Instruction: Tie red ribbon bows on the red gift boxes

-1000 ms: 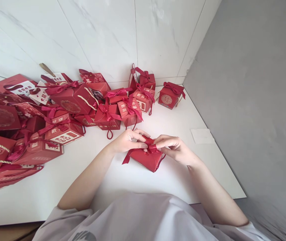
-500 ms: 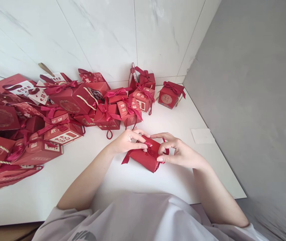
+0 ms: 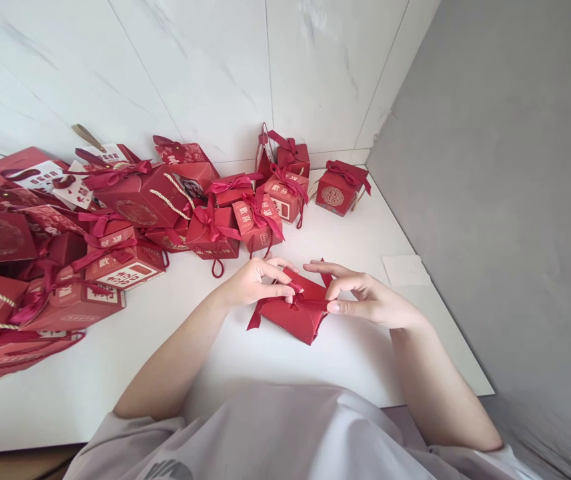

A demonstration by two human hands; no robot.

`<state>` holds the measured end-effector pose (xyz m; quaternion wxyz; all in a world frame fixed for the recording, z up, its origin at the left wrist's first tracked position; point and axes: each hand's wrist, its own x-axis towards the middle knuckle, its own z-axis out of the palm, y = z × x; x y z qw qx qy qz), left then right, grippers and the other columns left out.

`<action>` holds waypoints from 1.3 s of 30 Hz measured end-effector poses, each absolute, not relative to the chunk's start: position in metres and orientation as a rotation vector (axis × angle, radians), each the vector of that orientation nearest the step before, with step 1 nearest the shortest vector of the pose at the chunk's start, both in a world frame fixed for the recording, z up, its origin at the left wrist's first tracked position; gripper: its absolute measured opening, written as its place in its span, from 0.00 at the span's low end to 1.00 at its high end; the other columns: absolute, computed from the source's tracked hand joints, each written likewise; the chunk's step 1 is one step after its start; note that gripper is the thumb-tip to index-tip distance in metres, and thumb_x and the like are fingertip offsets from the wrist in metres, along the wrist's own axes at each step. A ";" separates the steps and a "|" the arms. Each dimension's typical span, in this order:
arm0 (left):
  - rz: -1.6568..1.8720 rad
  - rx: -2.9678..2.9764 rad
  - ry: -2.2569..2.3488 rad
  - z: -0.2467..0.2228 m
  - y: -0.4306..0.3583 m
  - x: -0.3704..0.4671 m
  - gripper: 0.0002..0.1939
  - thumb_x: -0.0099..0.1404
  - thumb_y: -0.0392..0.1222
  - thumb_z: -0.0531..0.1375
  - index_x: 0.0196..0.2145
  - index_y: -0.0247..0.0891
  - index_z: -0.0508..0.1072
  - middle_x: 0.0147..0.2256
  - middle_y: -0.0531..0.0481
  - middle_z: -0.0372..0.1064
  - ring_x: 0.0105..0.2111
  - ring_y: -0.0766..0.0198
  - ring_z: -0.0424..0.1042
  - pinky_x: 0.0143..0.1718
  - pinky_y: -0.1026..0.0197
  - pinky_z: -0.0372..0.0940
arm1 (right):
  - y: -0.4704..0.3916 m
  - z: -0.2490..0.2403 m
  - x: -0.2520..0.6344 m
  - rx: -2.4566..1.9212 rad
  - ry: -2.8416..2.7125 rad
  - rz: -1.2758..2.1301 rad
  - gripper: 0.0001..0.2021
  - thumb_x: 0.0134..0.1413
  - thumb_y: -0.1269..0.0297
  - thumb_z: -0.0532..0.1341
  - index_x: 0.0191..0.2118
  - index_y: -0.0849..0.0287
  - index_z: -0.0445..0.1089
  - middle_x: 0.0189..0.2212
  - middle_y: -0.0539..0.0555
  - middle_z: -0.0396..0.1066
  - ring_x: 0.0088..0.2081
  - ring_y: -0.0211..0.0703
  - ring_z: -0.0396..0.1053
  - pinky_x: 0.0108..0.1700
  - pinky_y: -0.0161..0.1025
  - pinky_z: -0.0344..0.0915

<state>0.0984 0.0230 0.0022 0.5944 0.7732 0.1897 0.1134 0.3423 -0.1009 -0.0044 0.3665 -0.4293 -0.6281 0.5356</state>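
In front of me a small red gift box (image 3: pixel 293 323) rests on the white table (image 3: pixel 245 360). A red ribbon (image 3: pixel 310 305) runs over its top, gathered at the middle, with one tail hanging off the left side. My left hand (image 3: pixel 260 281) lies over the box's left part, thumb and fingers closed on the ribbon near the gathered spot. On the other side my right hand (image 3: pixel 358 293) pinches a ribbon end between thumb and index finger at the box's right edge, its other fingers reaching toward the back.
Many red gift boxes (image 3: pixel 138 257) with ribbons and cord handles crowd the table's left and back. One box (image 3: pixel 338 190) stands apart near the back corner. A white slip (image 3: pixel 405 270) lies by the right edge. A tiled wall (image 3: pixel 215 73) rises behind, a grey wall (image 3: pixel 505 187) at right.
My right hand has moved slightly to the right, off the box's edge, drawing a ribbon end out with it. My left hand stays at the ribbon's middle.
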 end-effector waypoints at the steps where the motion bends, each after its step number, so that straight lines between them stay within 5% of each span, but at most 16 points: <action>1: 0.269 1.796 0.442 0.002 0.022 0.099 0.09 0.64 0.43 0.64 0.29 0.40 0.82 0.29 0.46 0.78 0.56 0.57 0.67 0.59 0.57 0.59 | -0.099 -0.007 0.341 -1.060 -1.555 1.420 0.05 0.58 0.60 0.66 0.31 0.51 0.77 0.64 0.50 0.62 0.70 0.53 0.47 0.68 0.60 0.47; 5: 0.247 1.786 0.468 0.002 0.021 0.100 0.06 0.62 0.43 0.66 0.32 0.41 0.83 0.38 0.46 0.79 0.55 0.57 0.69 0.60 0.58 0.59 | -0.095 -0.016 0.329 -0.896 -1.351 1.503 0.04 0.58 0.62 0.66 0.33 0.50 0.79 0.59 0.52 0.67 0.63 0.51 0.62 0.61 0.52 0.62; 9: 0.212 1.770 0.487 0.001 0.020 0.099 0.08 0.60 0.44 0.68 0.37 0.42 0.83 0.52 0.45 0.74 0.50 0.57 0.74 0.57 0.56 0.62 | -0.095 -0.022 0.311 -0.915 -1.342 1.395 0.06 0.59 0.62 0.66 0.39 0.46 0.80 0.50 0.53 0.69 0.54 0.46 0.69 0.57 0.47 0.66; 25: 0.151 1.789 0.537 0.012 0.013 0.101 0.12 0.57 0.46 0.69 0.38 0.41 0.83 0.49 0.47 0.75 0.51 0.55 0.71 0.60 0.54 0.58 | -0.098 -0.025 0.295 -1.159 -1.645 0.869 0.10 0.65 0.63 0.59 0.45 0.47 0.78 0.40 0.55 0.65 0.46 0.46 0.68 0.54 0.52 0.67; 32: 0.174 1.861 0.600 0.016 0.007 0.103 0.09 0.59 0.48 0.68 0.32 0.41 0.82 0.48 0.48 0.75 0.48 0.56 0.71 0.54 0.56 0.61 | -0.098 -0.026 0.294 -1.182 -1.809 0.579 0.09 0.64 0.65 0.59 0.46 0.49 0.75 0.39 0.54 0.67 0.45 0.45 0.70 0.67 0.60 0.50; 39: 0.185 1.871 0.620 0.018 0.003 0.104 0.08 0.60 0.47 0.67 0.30 0.41 0.82 0.45 0.49 0.76 0.49 0.57 0.71 0.55 0.57 0.61 | -0.099 -0.019 0.294 -1.190 -1.899 0.558 0.11 0.65 0.68 0.57 0.48 0.50 0.73 0.43 0.55 0.68 0.49 0.45 0.69 0.66 0.60 0.50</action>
